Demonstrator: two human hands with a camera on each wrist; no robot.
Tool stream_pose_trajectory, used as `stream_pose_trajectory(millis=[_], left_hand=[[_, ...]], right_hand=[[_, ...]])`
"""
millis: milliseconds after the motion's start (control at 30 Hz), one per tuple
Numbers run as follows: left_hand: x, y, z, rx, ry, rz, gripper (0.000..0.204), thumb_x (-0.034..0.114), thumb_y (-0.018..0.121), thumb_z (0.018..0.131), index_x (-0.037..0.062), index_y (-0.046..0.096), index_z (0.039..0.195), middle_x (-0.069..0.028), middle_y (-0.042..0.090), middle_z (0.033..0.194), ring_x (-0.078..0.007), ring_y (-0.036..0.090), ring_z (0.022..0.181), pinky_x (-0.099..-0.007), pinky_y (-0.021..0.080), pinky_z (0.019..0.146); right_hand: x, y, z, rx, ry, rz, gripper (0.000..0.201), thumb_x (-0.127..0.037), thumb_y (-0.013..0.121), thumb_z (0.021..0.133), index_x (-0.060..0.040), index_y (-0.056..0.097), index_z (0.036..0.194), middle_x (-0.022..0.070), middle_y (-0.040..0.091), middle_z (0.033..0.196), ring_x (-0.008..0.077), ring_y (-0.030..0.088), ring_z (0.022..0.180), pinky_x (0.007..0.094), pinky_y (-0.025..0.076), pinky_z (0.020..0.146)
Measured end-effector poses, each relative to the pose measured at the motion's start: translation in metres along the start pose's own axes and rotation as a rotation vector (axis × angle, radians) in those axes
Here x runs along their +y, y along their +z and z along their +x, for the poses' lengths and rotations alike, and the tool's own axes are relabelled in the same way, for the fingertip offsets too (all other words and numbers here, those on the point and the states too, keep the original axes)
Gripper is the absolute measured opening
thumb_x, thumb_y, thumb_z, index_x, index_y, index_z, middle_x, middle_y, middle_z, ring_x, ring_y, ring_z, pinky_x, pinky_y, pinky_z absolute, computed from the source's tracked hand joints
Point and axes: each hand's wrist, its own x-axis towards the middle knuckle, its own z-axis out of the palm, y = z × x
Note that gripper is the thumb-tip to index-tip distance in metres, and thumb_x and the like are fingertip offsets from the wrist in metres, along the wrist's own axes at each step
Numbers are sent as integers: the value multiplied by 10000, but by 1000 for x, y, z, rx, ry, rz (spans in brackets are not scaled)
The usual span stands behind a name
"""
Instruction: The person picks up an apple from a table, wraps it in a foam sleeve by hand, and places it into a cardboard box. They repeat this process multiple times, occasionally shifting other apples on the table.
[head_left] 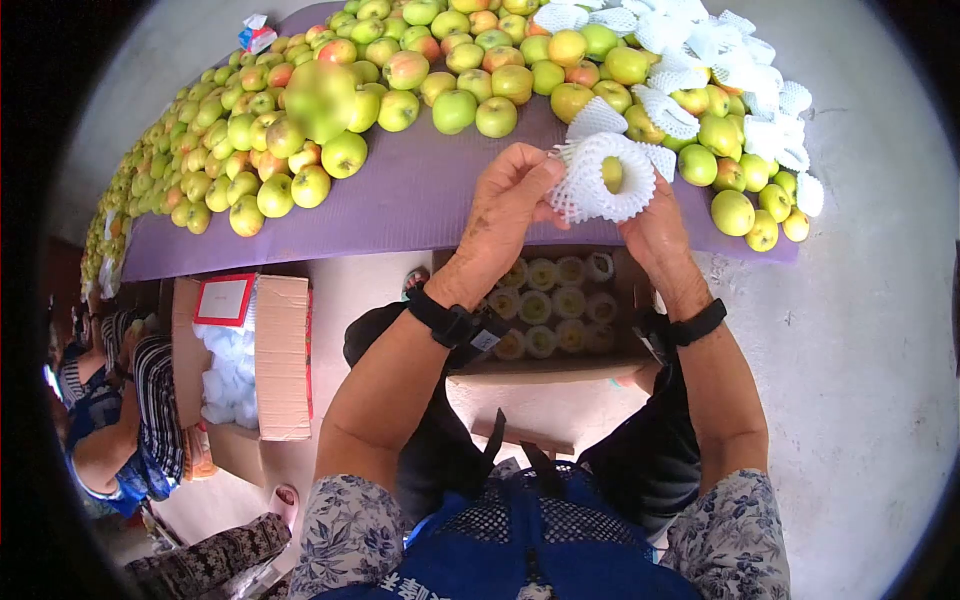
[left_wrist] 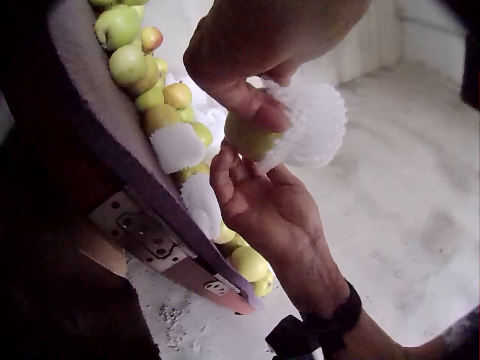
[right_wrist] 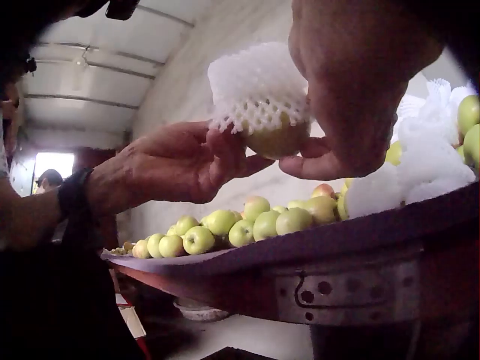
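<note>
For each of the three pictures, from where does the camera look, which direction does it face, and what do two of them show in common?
Head: worn on the head, facing forward and down at the left hand and right hand pulling a foam net over an apple; both forearms and the lap show.
Left wrist: looks along the table edge toward the right hand.
Right wrist: sits low, facing up at the left hand and the ceiling.
All views share the netted apple.

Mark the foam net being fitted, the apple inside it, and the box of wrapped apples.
foam net (head_left: 590, 185), head view, white mesh on its left side.
apple (right_wrist: 277, 141), right wrist view, bare lower half below the net.
box (head_left: 545, 372), head view, near cardboard rim.
</note>
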Motion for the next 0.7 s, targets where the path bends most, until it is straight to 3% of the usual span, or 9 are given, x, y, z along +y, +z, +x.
stream_pose_trajectory(millis=[100,167,267,367,433,500,533,567,700], left_hand=[[-3,0,1,24,19,-43,119,173,547,952,64,537,904,-17,565,768,-101,579,657,-276,532,550],[-5,0,2,31,26,-52,119,165,546,951,59,534,898,-25,568,772,-105,581,659,-278,531,545],[-7,0,3,47,41,-35,149,187,542,953,49,527,900,-33,571,775,-114,587,662,-286,535,543],[-4,2,4,129,-32,56,198,231,526,959,35,532,932,-41,582,785,-127,602,671,-291,545,553],[-2,5,4,148,-92,31,268,266,496,969,9,544,1025,-67,616,842,-142,617,694,-293,552,569],[-4,2,5,68,-103,-11,294,278,493,973,3,553,1058,-76,630,886,-143,623,703,-285,545,555],[-6,0,5,-7,-115,-57,323,291,489,977,-2,562,1091,-86,643,931,-145,630,711,-277,539,542],[-8,-1,6,-17,-111,-52,323,291,489,977,-2,562,1091,-86,643,931,-145,630,711,-277,539,542],[-12,-2,8,-17,-117,-81,350,290,450,992,4,552,1166,-92,653,987,-145,645,775,-282,556,588]], right_hand=[[5,3,-1,16,-26,8,261,-103,448,954,-63,528,1199,14,621,1042,85,595,870,208,475,631],[2,16,-7,124,-17,41,249,-90,435,957,-78,528,1187,15,623,1031,89,595,836,217,485,605],[18,-4,7,72,-89,-19,194,-94,427,960,-91,540,1118,15,623,1006,89,592,807,232,496,607],[19,2,9,120,-117,-98,140,-95,430,958,-106,544,1037,6,620,965,79,578,777,230,490,613],[22,-5,14,111,-111,-127,186,-68,411,952,-107,552,1067,2,626,982,79,594,803,225,498,618],[20,-11,16,102,-108,-154,236,-40,392,946,-107,560,1096,-2,633,1000,78,609,828,220,505,623],[17,-12,15,105,-123,-266,162,-89,426,950,-110,558,1043,-14,610,946,69,576,795,226,493,627],[15,-13,14,108,-139,-378,103,-138,461,953,-114,555,989,-26,587,891,60,542,762,232,482,632],[0,0,7,107,-60,-330,135,-201,490,956,-99,577,970,-25,580,879,69,544,780,226,484,647]])
